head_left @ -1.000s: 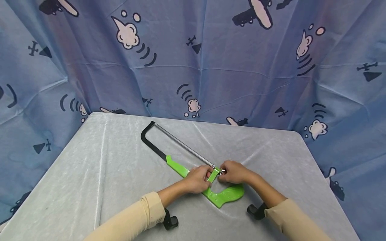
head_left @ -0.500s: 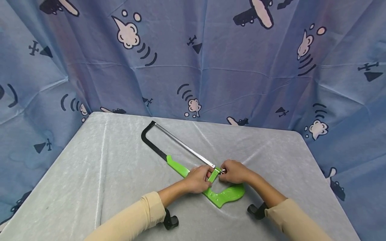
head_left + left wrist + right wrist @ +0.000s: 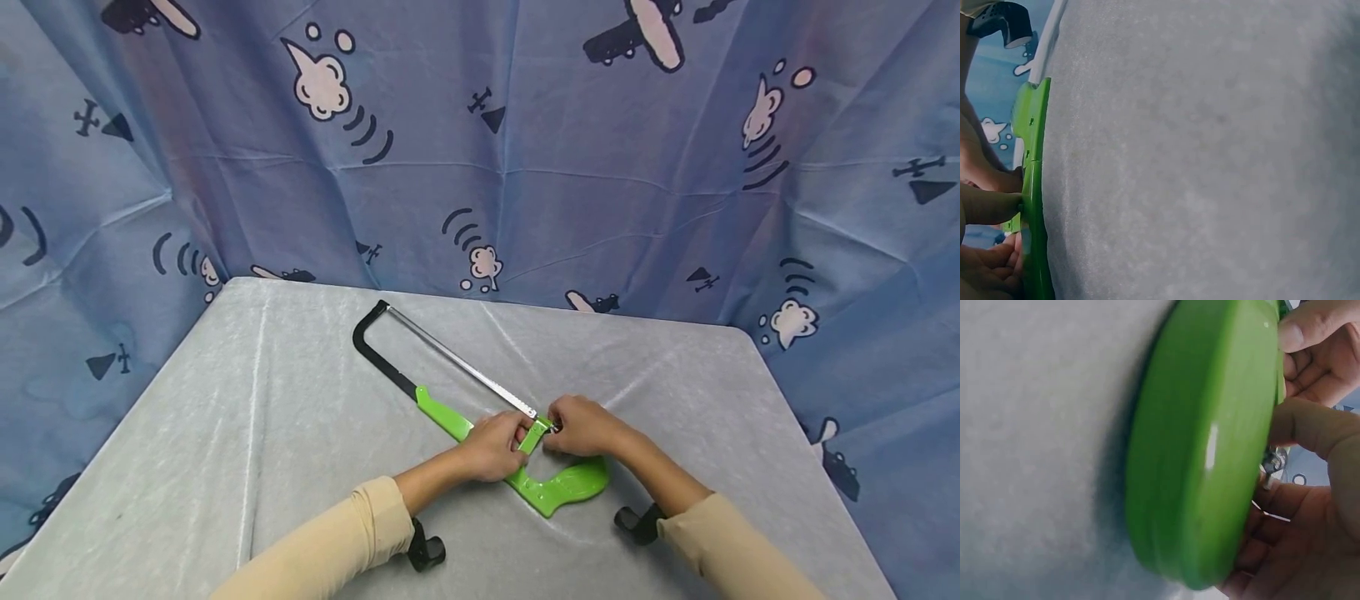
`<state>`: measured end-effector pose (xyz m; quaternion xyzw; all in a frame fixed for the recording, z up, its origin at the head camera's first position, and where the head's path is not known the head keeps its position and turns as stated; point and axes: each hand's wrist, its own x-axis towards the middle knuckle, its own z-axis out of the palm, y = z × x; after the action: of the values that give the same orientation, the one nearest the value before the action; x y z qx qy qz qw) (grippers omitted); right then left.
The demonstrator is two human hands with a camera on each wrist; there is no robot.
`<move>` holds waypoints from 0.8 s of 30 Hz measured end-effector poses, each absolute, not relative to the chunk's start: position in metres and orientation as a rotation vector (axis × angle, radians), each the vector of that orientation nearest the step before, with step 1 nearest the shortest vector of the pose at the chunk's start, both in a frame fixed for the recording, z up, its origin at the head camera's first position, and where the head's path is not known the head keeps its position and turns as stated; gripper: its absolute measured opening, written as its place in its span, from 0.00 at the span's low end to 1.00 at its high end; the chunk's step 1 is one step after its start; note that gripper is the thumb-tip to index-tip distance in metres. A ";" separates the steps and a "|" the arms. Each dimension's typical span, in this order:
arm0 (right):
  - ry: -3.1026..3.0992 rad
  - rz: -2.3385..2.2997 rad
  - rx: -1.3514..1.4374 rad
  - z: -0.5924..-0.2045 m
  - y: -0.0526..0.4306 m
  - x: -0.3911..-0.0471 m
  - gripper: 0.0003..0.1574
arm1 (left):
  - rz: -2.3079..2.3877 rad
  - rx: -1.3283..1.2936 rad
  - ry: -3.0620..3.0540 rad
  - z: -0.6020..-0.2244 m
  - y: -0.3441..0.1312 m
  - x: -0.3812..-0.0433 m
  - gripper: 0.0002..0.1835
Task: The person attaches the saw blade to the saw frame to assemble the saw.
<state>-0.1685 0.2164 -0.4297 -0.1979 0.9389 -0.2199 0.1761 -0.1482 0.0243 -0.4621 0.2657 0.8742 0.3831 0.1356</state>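
A hacksaw (image 3: pixel 439 412) lies across the grey cloth, its black front bow (image 3: pixel 360 337) pointing to the far left and its green handle (image 3: pixel 576 483) at the near right. The silver blade (image 3: pixel 465 364) spans the frame on the far side. With thumb and fingers, my left hand (image 3: pixel 491 448) grips the green post by the blade's near end. My right hand (image 3: pixel 585 425) pinches the small metal wing nut (image 3: pixel 1274 461) just beyond that post; its fingertips partly cover it. In the right wrist view the handle (image 3: pixel 1210 444) hides some of the fingers.
Grey plush cloth covers the table (image 3: pixel 187 433). Behind it hangs a blue curtain (image 3: pixel 420 167) printed with planes and clouds. A black wrist mount (image 3: pixel 426 552) sits under the left forearm, another mount (image 3: pixel 637 527) by the right one.
The blade's near end has rolled a little, so its toothed edge and holes show now. My right fingers have shifted slightly around the wing nut. My left hand keeps its grip.
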 end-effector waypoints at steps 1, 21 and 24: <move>2.655 -0.627 -0.580 -0.429 0.217 -0.169 0.13 | 1.118 0.770 2.531 -0.462 0.024 -0.148 0.18; 2.430 -0.993 -0.645 -0.430 0.242 -0.178 0.03 | 1.125 0.742 2.538 -0.461 0.025 -0.147 0.19; 2.444 -0.999 -0.640 -0.432 0.243 -0.177 0.04 | 1.121 0.742 2.539 -0.461 0.024 -0.147 0.19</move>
<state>-0.1773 0.2434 -0.4315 -0.2304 0.8793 -0.3595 0.2109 -0.1474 0.0244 -0.4610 0.2560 0.8758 0.3867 0.1341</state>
